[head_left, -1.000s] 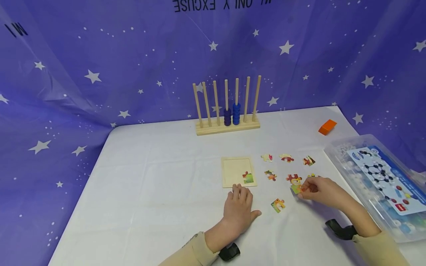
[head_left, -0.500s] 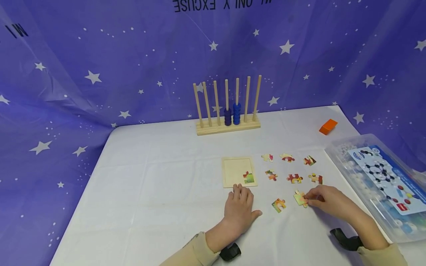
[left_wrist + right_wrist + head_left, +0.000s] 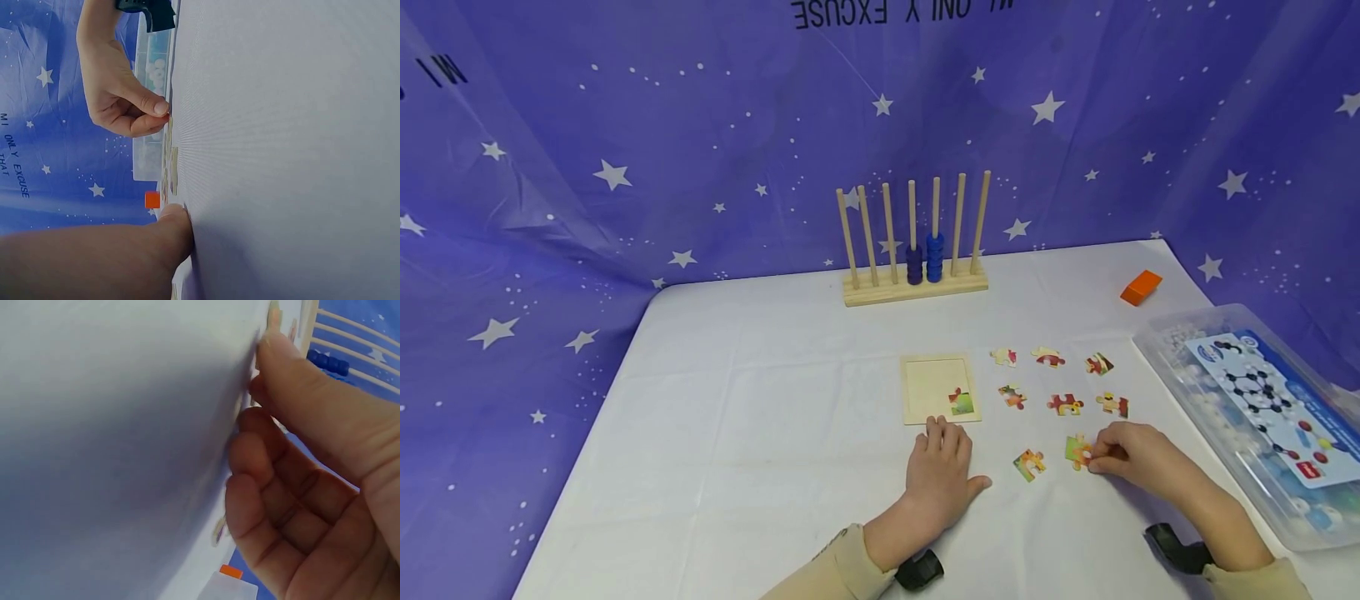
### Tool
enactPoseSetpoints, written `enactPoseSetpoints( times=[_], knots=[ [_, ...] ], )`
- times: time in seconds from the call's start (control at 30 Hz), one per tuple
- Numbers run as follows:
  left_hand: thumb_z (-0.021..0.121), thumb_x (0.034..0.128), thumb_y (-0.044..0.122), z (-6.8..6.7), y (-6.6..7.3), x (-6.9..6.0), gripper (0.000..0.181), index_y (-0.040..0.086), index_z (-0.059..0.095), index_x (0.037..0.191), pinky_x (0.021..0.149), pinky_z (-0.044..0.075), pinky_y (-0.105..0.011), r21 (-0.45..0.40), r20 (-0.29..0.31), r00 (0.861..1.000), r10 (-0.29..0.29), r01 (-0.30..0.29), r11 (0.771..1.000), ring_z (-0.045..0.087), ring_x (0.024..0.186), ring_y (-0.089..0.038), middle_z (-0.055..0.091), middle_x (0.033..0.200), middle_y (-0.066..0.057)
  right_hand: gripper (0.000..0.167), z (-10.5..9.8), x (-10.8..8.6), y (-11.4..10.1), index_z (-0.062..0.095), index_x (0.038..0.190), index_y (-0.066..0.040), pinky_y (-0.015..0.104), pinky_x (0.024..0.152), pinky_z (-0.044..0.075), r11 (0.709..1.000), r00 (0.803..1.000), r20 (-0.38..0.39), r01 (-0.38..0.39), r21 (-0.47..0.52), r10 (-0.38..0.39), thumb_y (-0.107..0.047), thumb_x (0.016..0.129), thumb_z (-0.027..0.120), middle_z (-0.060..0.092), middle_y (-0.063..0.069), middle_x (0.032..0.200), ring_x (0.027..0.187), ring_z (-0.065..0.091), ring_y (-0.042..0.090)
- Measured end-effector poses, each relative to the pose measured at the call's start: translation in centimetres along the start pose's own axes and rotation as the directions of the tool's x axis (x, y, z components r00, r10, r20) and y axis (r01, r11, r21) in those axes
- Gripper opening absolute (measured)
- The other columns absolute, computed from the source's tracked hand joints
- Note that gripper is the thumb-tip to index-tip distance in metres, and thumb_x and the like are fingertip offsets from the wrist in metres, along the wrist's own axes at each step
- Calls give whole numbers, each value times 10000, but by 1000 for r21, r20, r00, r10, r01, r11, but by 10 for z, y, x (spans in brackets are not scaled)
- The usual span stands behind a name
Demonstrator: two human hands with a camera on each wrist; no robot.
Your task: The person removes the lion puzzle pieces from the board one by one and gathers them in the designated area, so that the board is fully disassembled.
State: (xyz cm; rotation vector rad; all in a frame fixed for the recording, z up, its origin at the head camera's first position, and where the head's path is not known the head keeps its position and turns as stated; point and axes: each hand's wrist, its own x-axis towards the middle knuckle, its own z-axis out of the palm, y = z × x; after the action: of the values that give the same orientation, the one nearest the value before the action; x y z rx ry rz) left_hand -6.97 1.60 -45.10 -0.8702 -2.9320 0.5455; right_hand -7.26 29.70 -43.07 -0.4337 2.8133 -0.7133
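My right hand (image 3: 1138, 457) pinches a green and orange jigsaw piece (image 3: 1078, 452) between thumb and fingertips, at or just above the white cloth. In the right wrist view the hand's other fingers (image 3: 247, 509) are curled in, and little of the piece shows. My left hand (image 3: 938, 468) rests on the cloth, its fingers stretched out to the lower edge of a square wooden puzzle tray (image 3: 932, 383). One red and green piece (image 3: 959, 402) lies in that tray's lower right corner. To the left of the pinched piece lies an orange and yellow piece (image 3: 1028, 465).
Several loose jigsaw pieces (image 3: 1065, 404) lie in rows right of the tray. Behind stands a wooden peg rack (image 3: 916, 287) with blue beads. A clear plastic case (image 3: 1172, 358) with a molecule picture lies at the right edge, an orange block (image 3: 1141, 287) beyond it.
My right hand has drawn back towards me with the jigsaw piece, uncovering the pieces behind it. The piece has turned between its fingers. My left hand has stayed in place.
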Motion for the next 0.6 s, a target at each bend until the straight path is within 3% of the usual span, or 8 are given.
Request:
enactPoseSetpoints(
  times=[0.17,0.33,0.47,0.6],
  knots=[
    [227,865,664,0,-2,1,730,109,426,1295,929,331,-328,8,4,1000,-4,4,1000,370,1216,-284,404,1291,-128,133,-5,12,-8,590,708,-205,243,532,382,999,999,0,45,-16,-45,-189,785,697,503,-142,634,568,429,-2],
    [228,864,665,0,-1,1,732,110,422,1300,932,330,-331,-1,7,1000,-9,9,1000,366,1221,-284,402,1298,-127,56,-10,41,-37,621,826,-147,256,572,409,985,987,12,160,-67,-160,-159,810,673,509,-129,678,594,458,3],
    [221,859,672,0,0,1,738,116,415,1303,932,329,-334,-6,13,1000,-10,10,1000,364,1219,-284,395,1294,-130,189,-6,72,-58,627,957,-73,266,615,428,950,956,44,293,-112,-289,-133,791,694,535,-76,789,676,483,64],
    [199,853,680,0,2,0,745,128,395,1314,938,319,-334,14,29,999,-16,16,1000,350,1228,-280,379,1303,-122,386,5,102,-69,575,1143,-43,332,756,444,908,910,98,411,-79,-403,-117,786,702,552,45,1014,872,533,176]
  ],
)
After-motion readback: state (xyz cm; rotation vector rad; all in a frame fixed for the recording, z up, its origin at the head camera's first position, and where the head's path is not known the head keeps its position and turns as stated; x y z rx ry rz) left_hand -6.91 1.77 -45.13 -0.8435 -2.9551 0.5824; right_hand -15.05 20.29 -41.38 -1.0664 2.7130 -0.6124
